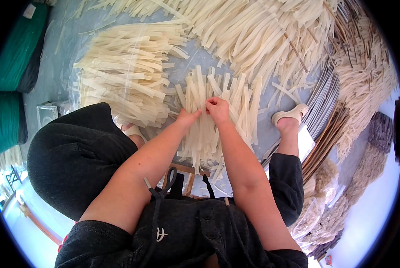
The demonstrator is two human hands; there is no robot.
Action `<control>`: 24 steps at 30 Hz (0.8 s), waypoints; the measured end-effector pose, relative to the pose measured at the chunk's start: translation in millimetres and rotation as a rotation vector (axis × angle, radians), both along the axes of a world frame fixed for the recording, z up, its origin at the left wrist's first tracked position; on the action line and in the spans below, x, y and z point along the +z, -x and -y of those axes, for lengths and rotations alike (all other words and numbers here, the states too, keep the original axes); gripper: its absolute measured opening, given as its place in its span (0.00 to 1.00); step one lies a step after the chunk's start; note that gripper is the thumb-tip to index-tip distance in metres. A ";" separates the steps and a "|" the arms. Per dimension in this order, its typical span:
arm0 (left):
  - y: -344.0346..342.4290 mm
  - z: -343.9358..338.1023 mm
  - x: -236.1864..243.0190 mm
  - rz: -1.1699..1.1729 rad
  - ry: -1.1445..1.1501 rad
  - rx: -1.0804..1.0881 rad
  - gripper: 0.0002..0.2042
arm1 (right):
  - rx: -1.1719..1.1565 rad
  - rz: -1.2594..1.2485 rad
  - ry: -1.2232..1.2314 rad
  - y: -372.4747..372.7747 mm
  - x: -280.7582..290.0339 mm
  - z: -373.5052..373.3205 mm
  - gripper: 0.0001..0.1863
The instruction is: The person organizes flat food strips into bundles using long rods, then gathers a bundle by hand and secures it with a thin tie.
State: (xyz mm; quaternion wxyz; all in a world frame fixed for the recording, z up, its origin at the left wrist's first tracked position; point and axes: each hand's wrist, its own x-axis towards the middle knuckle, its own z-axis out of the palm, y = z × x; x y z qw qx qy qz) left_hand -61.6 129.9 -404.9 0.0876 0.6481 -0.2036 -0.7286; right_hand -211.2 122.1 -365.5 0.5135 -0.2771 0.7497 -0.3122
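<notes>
A bundle of pale cream flat strips (244,100) lies in front of me, fanned lengthwise between my feet. My left hand (189,117) rests at the bundle's left part, its thumb stretched across the strips and its other fingers mostly hidden by them. Close beside it, my right hand (217,110) is closed in a pinch over the middle of the bundle, thumb against bent forefinger. What lies in that pinch is too small to make out. The two hands are a narrow gap apart.
A thick stack of similar strips (124,71) lies to the left on clear plastic, and a larger spread (253,35) covers the far floor. Grey rods (320,105) and brown rods (327,140) lie beside my right foot. Green bundles (19,49) stand at far left.
</notes>
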 end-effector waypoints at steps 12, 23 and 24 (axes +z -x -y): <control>3.9 3.6 28.0 -0.096 -0.038 0.065 0.43 | -0.350 -0.943 0.127 180.8 21.4 -63.2 0.28; 18.1 9.1 51.3 0.022 -0.091 0.080 0.50 | 0.293 -0.641 -0.078 0.4 53.3 -41.0 0.52; 16.5 11.1 49.3 -0.018 -0.099 0.090 0.51 | 0.295 -0.639 -0.072 -2.9 59.5 -41.1 0.52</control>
